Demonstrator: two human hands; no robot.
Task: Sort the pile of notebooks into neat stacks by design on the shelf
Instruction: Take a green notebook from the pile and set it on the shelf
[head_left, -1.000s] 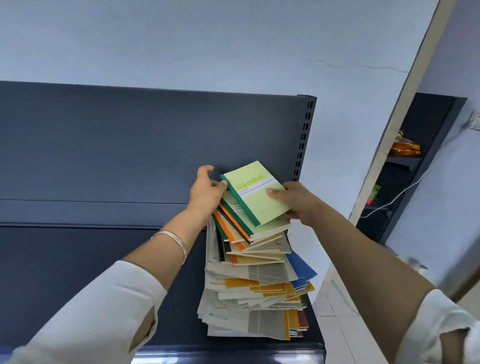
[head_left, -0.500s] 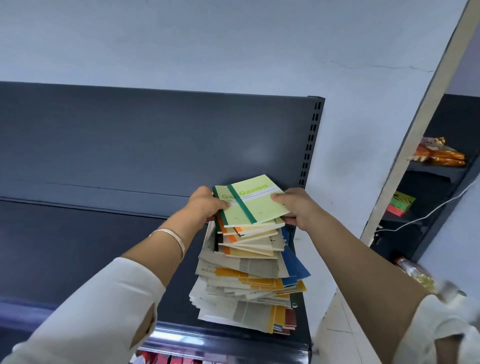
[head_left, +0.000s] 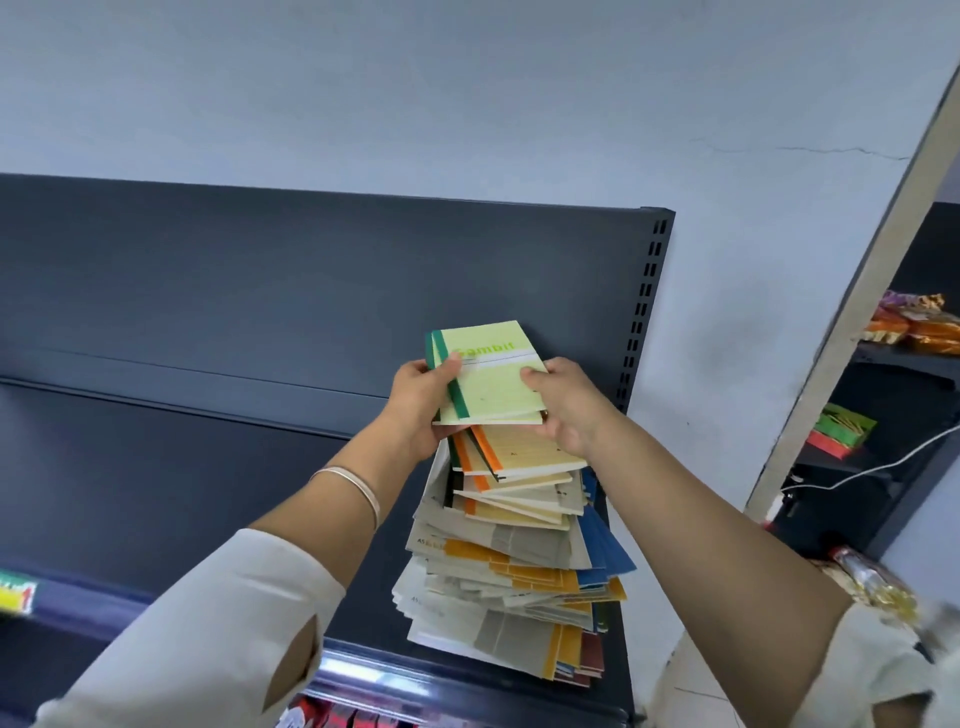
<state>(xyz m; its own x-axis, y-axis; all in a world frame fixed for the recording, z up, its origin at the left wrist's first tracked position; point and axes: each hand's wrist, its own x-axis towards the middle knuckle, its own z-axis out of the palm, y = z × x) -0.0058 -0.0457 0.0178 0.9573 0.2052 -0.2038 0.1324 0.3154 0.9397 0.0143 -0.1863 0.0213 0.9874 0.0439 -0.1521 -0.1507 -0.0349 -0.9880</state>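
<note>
A tall untidy pile of notebooks stands at the right end of the dark shelf. Above the pile I hold two light green notebooks with dark green spines, one on top of the other and squared up. My left hand grips their spine side, thumb on the cover. My right hand holds their right edge, thumb on top and fingers beneath. The top of the pile now shows cream notebooks with orange spines. Lower down lie grey, yellow and blue covers, fanned out unevenly.
The shelf's dark back panel rises behind, with a slotted upright on the right. To the right a second dark rack holds packaged goods and a white cable. A price tag sits on the shelf rail at the left.
The two green notebooks have been squared together and lifted off the pile. Both hands now hold them a little above it, which uncovers the orange-spined notebooks.
</note>
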